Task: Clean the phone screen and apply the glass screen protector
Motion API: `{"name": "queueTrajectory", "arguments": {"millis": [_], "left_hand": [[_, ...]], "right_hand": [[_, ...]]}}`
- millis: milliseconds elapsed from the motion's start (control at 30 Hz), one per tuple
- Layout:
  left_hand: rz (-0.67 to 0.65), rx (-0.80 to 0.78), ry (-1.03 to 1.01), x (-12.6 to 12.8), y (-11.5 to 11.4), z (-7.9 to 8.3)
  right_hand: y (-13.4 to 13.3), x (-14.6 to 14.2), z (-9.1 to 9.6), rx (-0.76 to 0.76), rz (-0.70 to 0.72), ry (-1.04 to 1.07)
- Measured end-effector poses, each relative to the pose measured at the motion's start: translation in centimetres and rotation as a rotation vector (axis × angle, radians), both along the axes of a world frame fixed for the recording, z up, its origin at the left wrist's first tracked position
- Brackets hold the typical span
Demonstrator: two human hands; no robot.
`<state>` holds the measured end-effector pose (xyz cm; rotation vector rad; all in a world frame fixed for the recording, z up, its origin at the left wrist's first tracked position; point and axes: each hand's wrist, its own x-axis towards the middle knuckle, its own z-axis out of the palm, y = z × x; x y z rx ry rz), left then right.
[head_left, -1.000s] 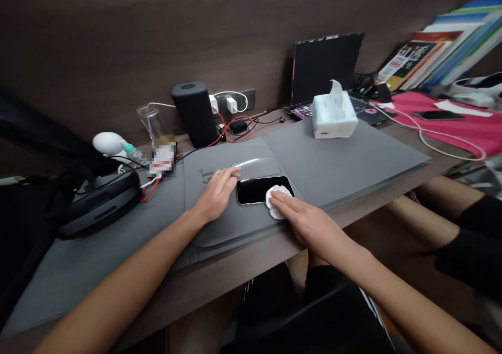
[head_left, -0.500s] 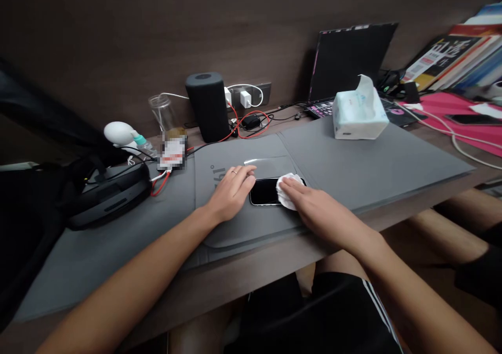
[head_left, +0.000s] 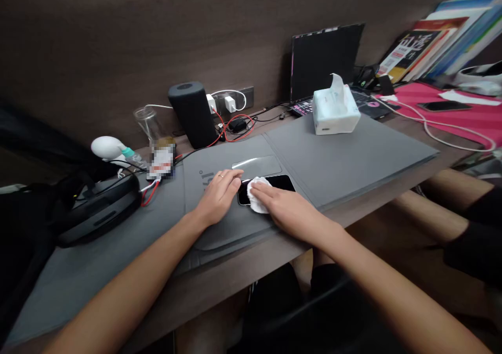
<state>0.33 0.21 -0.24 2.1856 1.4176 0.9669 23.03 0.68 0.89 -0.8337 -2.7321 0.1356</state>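
Note:
A phone (head_left: 283, 183) with a black screen lies flat on the grey desk mat (head_left: 337, 160). My right hand (head_left: 292, 207) presses a folded white tissue (head_left: 257, 203) onto the left half of its screen. At the phone's left end rests my left hand (head_left: 219, 197), palm down with its fingers stretched out. Its thumb is beside the phone's corner; whether it touches is hard to tell. Just behind the phone lies a clear, glossy rectangular sheet (head_left: 257, 167).
A tissue pack (head_left: 336, 111) stands before an open laptop (head_left: 327, 64). Behind the mat are a black speaker (head_left: 193, 116), cables and a glass bottle (head_left: 149, 124). A dark headset (head_left: 104, 213) lies at left. Books (head_left: 423, 50) and another person's legs (head_left: 431, 207) are at right.
My right hand has slid the tissue leftward across the phone, uncovering the screen's right end. My left hand stays by the phone's left end. The camera view has turned slightly right.

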Motion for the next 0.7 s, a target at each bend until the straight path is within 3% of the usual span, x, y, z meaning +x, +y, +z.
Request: {"name": "queueTrajectory", "arguments": {"millis": [200, 333, 467, 700], "left_hand": [[-0.027, -0.008, -0.006, 0.1, -0.2, 0.2], [-0.026, -0.024, -0.017, 0.2, -0.3, 0.3], [0.019, 0.009, -0.064, 0.1, -0.3, 0.1], [0.017, 0.029, -0.101, -0.2, 0.0, -0.5]], "right_hand": [[0.8, 5.2, -0.5, -0.020, -0.146, -0.001], [-0.7, 6.0, -1.1, 0.023, -0.134, 0.002], [-2.0, 3.6, -0.9, 0.066, -0.070, -0.013], [-1.6, -3.8, 0.3, 0.006, 0.074, -0.015]]}}
